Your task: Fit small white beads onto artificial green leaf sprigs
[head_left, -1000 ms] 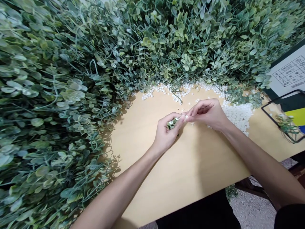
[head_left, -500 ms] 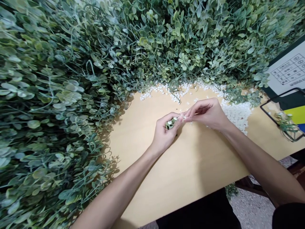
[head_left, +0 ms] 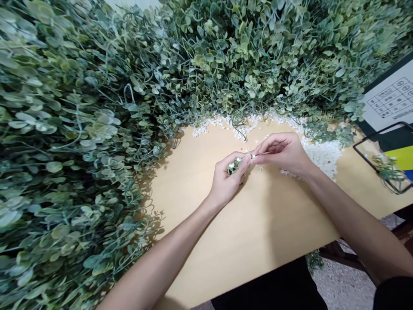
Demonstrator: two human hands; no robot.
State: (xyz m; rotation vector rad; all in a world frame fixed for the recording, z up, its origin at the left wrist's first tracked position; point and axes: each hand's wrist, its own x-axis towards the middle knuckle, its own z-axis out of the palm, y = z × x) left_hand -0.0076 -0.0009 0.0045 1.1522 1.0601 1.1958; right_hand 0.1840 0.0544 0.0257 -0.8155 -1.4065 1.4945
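Near the middle of the table, my left hand (head_left: 227, 176) is closed around a small green sprig (head_left: 231, 166) with white pieces on it. A small white piece (head_left: 253, 157) shows at the left fingertips, where both hands meet. My right hand (head_left: 282, 150) pinches at this spot from the right, its thumb and forefinger together; what lies between them is too small to name. A few white star-shaped bits lie on the table around the fingertips. To the right, beside my right wrist, a pile of small white pieces (head_left: 322, 157) is spread out.
Dense green artificial foliage (head_left: 193, 60) rises along the back and left of the wooden table (head_left: 193, 185). More white pieces lie along its base. On the right are a black wire frame (head_left: 364, 159), a sprig, and a printed white panel (head_left: 390, 97).
The fingertips have parted slightly, and the white piece between them shows more clearly. The whole view has shifted a little, with the hands slightly further right.
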